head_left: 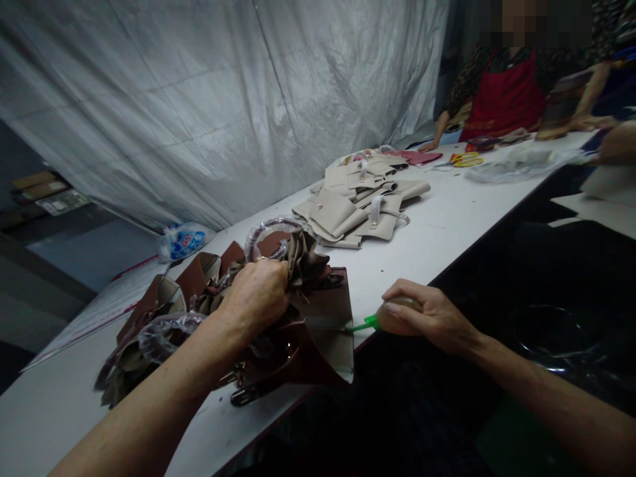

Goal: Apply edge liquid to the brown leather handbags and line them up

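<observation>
My left hand (258, 291) is closed on top of a brown leather bag (298, 344), gripping its bunched lining and a plastic-wrapped handle (271, 232). More brown bags (159, 305) lie behind it to the left. My right hand (427, 315) is wrapped round a small squeeze bottle with a green nozzle (365, 324). The nozzle tip touches the edge of the bag's flat panel (328, 324) at the table's front edge.
A pile of beige leather pieces (358, 205) lies farther along the white table (447, 225). Yellow scissors (466, 159) and clear plastic (517, 162) lie at the far end, where a person in a red apron (507, 93) sits. A blue-printed bag (183, 242) rests by the tarpaulin.
</observation>
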`<state>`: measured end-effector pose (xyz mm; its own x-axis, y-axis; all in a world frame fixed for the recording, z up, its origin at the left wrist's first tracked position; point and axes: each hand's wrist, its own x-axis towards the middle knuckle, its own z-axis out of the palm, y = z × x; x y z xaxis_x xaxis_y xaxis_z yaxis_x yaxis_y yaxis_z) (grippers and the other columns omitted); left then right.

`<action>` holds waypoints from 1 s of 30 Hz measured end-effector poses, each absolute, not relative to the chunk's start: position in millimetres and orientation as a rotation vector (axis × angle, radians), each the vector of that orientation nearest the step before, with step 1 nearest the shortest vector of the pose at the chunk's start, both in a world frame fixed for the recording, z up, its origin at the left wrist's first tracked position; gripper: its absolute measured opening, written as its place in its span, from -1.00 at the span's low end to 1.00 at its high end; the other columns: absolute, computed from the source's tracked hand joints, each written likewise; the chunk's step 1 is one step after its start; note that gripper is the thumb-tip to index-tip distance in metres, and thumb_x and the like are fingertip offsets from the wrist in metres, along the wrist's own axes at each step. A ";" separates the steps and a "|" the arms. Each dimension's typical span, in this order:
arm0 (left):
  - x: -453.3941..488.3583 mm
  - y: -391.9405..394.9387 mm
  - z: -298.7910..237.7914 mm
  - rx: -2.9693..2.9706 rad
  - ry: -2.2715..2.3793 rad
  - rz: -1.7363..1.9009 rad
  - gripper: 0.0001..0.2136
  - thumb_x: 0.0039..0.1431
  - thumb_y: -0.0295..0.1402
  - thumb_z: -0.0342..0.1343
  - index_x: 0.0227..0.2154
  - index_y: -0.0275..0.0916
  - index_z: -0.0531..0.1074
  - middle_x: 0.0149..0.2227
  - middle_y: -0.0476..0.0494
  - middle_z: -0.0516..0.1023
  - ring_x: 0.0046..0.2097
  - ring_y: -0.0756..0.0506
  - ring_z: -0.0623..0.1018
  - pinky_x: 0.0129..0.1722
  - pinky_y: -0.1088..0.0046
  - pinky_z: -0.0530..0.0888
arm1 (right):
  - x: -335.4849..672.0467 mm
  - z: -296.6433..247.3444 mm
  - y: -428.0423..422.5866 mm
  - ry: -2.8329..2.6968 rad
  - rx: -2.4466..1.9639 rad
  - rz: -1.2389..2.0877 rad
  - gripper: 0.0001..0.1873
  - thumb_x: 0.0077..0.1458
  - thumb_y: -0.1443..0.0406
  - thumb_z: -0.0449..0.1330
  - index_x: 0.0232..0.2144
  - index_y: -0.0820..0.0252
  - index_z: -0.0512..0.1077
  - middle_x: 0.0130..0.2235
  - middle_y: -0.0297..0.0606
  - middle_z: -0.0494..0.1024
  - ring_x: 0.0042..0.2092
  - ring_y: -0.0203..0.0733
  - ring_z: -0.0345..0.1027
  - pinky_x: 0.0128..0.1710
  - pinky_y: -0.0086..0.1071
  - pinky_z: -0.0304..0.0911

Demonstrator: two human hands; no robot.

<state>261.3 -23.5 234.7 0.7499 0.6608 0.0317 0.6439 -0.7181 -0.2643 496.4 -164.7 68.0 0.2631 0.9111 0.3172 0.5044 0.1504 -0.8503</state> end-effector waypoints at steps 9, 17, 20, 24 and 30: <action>258.5 -25.1 235.7 -2.734 -1.006 0.075 -0.80 0.17 -0.41 0.02 -0.28 -0.21 0.56 -0.29 -0.25 0.66 -0.23 -0.31 0.65 -0.30 0.29 0.49 | 492.2 66.5 -169.6 -1.443 -1.433 0.384 -0.83 0.17 0.21 0.16 -0.29 0.17 0.49 -0.31 -0.27 0.53 -0.26 -0.17 0.42 -0.21 -0.31 0.29; 253.2 -33.2 237.9 -2.731 -1.030 0.098 -0.81 0.18 -0.38 0.03 -0.28 -0.19 0.55 -0.27 -0.22 0.66 -0.21 -0.31 0.65 -0.33 0.32 0.46 | 487.8 74.1 -181.7 -1.485 -1.412 0.425 -0.86 0.17 0.24 0.16 -0.28 0.16 0.49 -0.30 -0.27 0.54 -0.26 -0.18 0.43 -0.20 -0.34 0.29; 250.1 -34.2 237.9 -2.769 -1.016 0.069 -0.79 0.22 -0.38 0.00 -0.27 -0.14 0.55 -0.29 -0.18 0.66 -0.23 -0.28 0.65 -0.36 0.34 0.43 | 485.4 74.7 -183.9 -1.498 -1.382 0.560 -0.85 0.18 0.23 0.15 -0.32 0.14 0.49 -0.34 -0.30 0.53 -0.29 -0.20 0.43 -0.25 -0.36 0.29; 248.8 -35.6 237.6 -2.771 -1.029 0.068 -0.80 0.20 -0.37 0.02 -0.27 -0.14 0.55 -0.31 -0.18 0.65 -0.24 -0.29 0.65 -0.37 0.34 0.41 | 484.0 69.4 -181.7 -1.389 -1.422 0.426 -0.84 0.16 0.22 0.16 -0.27 0.15 0.49 -0.29 -0.27 0.54 -0.25 -0.16 0.43 -0.19 -0.31 0.29; 246.2 -39.4 237.7 -2.765 -1.048 0.080 -0.80 0.25 -0.32 0.01 -0.25 -0.13 0.55 -0.29 -0.18 0.65 -0.23 -0.29 0.65 -0.37 0.34 0.40 | 478.2 71.7 -185.0 -1.465 -1.385 0.619 -0.82 0.19 0.19 0.14 -0.32 0.15 0.49 -0.35 -0.30 0.52 -0.30 -0.18 0.42 -0.27 -0.34 0.27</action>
